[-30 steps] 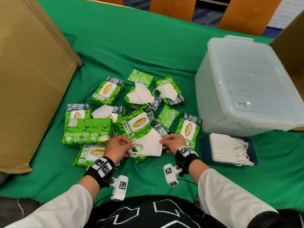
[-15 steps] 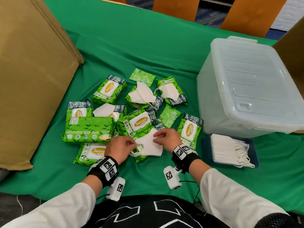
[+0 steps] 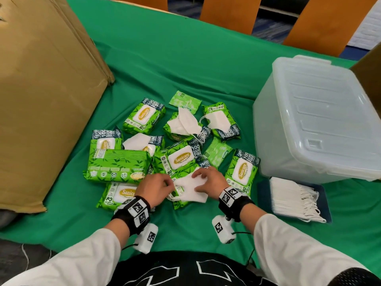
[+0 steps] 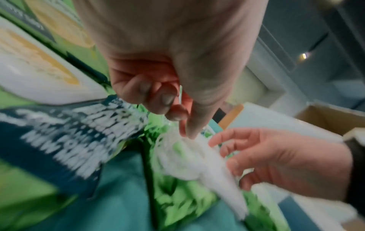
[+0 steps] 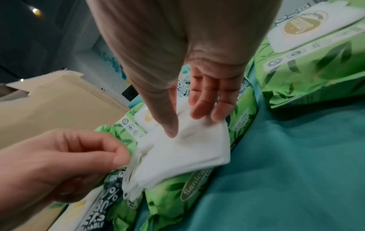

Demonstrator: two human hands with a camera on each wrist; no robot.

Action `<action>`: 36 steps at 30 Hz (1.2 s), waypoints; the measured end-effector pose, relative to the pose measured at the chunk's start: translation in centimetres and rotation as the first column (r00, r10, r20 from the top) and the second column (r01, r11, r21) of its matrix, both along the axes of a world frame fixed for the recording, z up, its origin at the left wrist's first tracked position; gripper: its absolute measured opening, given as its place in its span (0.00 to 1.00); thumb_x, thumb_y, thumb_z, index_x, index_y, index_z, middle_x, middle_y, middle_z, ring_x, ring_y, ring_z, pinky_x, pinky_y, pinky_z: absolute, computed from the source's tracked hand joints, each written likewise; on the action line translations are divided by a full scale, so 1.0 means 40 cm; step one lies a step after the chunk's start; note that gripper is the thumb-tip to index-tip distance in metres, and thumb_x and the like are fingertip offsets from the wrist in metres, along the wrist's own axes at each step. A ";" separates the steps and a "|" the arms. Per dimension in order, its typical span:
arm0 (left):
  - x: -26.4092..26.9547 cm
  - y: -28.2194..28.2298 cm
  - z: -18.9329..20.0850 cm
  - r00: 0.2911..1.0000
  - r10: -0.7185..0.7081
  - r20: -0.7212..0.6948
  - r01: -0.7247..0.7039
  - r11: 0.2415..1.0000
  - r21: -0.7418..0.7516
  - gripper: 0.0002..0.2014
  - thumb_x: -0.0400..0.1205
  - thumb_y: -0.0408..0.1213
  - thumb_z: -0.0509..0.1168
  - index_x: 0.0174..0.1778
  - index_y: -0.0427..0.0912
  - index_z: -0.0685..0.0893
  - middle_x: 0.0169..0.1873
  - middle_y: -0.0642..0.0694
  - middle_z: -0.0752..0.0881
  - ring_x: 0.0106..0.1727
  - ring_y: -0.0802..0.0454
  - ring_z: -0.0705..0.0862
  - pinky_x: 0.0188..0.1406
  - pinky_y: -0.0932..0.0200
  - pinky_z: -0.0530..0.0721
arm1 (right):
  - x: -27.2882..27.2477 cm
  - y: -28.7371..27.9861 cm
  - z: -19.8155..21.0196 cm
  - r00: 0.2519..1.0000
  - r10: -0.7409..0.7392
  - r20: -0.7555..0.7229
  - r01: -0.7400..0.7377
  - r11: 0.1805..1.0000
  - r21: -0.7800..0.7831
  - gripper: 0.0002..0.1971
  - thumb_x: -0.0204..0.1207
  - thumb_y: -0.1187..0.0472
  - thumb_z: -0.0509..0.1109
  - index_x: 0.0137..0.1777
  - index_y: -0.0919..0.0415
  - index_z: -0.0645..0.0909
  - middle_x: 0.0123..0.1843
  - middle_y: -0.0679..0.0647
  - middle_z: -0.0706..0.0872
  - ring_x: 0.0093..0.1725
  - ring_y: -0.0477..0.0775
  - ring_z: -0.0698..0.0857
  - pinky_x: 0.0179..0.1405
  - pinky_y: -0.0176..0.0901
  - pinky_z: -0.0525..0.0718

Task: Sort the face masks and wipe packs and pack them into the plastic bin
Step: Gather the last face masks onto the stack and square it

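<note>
A white face mask [image 3: 189, 193] lies on a green wipe pack [image 3: 179, 159] at the near edge of the pile. My left hand [image 3: 158, 185] pinches the mask's ear-loop edge with curled fingers [image 4: 168, 100]. On the mask [image 5: 187, 148] rests my right hand [image 3: 203, 180], its fingers [image 5: 205, 109] straight and the thumb pressing the cloth. Several green wipe packs [image 3: 144, 116] lie scattered with loose masks [image 3: 185, 124] on them. The clear plastic bin [image 3: 274, 141] stands at the right with its lid on.
A stack of white masks [image 3: 288, 197] sits on a dark blue tray [image 3: 325, 195] in front of the bin. A large cardboard box [image 3: 41, 100] fills the left side. Green cloth [image 3: 185, 58] covers the table; orange chair backs [image 3: 231, 11] stand behind it.
My right hand has slid from the mask's right edge onto its top. The left hand has stayed at the mask's left edge.
</note>
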State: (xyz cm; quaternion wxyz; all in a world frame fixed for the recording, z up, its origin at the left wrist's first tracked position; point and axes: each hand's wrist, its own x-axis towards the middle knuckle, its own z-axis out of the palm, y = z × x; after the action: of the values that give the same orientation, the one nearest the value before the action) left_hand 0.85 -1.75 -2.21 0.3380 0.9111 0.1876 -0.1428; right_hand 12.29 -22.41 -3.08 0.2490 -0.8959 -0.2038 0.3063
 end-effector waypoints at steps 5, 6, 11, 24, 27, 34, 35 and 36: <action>0.076 0.073 0.111 0.945 0.291 0.151 -0.227 0.914 -0.337 0.03 0.79 0.43 0.76 0.41 0.51 0.91 0.38 0.52 0.91 0.42 0.52 0.88 0.45 0.55 0.87 | 0.089 -0.029 0.060 0.996 -0.086 -0.024 0.088 0.987 0.133 0.07 0.73 0.57 0.81 0.49 0.46 0.90 0.44 0.46 0.90 0.41 0.46 0.87 0.43 0.42 0.85; 0.099 0.097 0.133 0.934 0.309 0.181 -0.239 0.914 -0.328 0.03 0.79 0.43 0.76 0.41 0.51 0.91 0.38 0.52 0.91 0.41 0.54 0.88 0.44 0.57 0.86 | 0.121 -0.031 0.076 0.991 -0.135 -0.023 0.137 0.980 0.145 0.05 0.74 0.57 0.81 0.48 0.46 0.91 0.42 0.46 0.90 0.39 0.46 0.88 0.40 0.42 0.86; 0.220 0.259 0.162 0.980 0.143 0.136 -0.164 0.974 0.154 0.07 0.76 0.49 0.78 0.42 0.55 0.88 0.41 0.54 0.90 0.47 0.49 0.88 0.49 0.53 0.87 | 0.303 -0.029 0.140 0.965 -0.244 0.095 0.232 0.965 0.119 0.03 0.78 0.60 0.77 0.50 0.51 0.89 0.43 0.48 0.91 0.40 0.45 0.88 0.40 0.37 0.84; 0.287 0.343 0.042 0.946 0.079 -0.316 0.018 0.956 0.292 0.20 0.70 0.51 0.83 0.50 0.51 0.83 0.50 0.47 0.87 0.53 0.43 0.86 0.55 0.49 0.87 | 0.588 0.040 0.055 0.960 -0.245 0.138 0.264 0.954 -0.144 0.18 0.81 0.54 0.74 0.70 0.52 0.83 0.66 0.56 0.87 0.57 0.56 0.85 0.55 0.40 0.79; 0.283 0.358 0.027 0.963 0.093 -0.253 -0.020 0.960 0.279 0.07 0.73 0.40 0.74 0.43 0.55 0.84 0.49 0.47 0.90 0.50 0.43 0.87 0.54 0.50 0.87 | 0.608 0.055 0.011 0.987 -0.132 0.089 0.150 0.957 -0.247 0.25 0.79 0.55 0.76 0.76 0.50 0.78 0.72 0.60 0.83 0.62 0.60 0.84 0.57 0.42 0.80; 0.268 0.349 0.038 0.993 0.121 -0.011 -0.118 0.984 0.131 0.09 0.82 0.40 0.69 0.55 0.53 0.91 0.54 0.45 0.92 0.49 0.44 0.89 0.52 0.54 0.85 | 0.581 0.060 -0.048 0.955 0.114 0.275 0.022 0.895 -0.446 0.44 0.66 0.50 0.86 0.81 0.51 0.69 0.73 0.61 0.75 0.69 0.68 0.80 0.67 0.59 0.83; 0.269 0.335 0.045 0.991 0.120 0.067 -0.125 0.988 0.087 0.07 0.83 0.39 0.70 0.54 0.53 0.92 0.56 0.47 0.92 0.53 0.45 0.88 0.57 0.52 0.85 | 0.573 0.058 -0.051 0.943 0.144 0.300 0.013 0.885 -0.465 0.43 0.66 0.49 0.86 0.80 0.51 0.70 0.70 0.61 0.78 0.67 0.68 0.81 0.65 0.60 0.84; 0.271 0.316 0.055 0.983 0.127 0.132 -0.131 0.991 0.022 0.06 0.84 0.39 0.71 0.53 0.53 0.92 0.57 0.48 0.91 0.56 0.46 0.88 0.62 0.51 0.84 | 0.564 0.056 -0.055 0.935 0.160 0.315 0.003 0.887 -0.462 0.40 0.68 0.51 0.85 0.78 0.52 0.71 0.68 0.61 0.82 0.66 0.67 0.83 0.63 0.59 0.85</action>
State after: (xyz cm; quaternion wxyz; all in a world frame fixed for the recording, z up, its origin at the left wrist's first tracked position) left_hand 11.69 10.89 0.01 0.3439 0.9096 0.2259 -0.0580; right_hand 34.87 -20.17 -5.26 -0.0202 -0.9595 -0.2034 0.1939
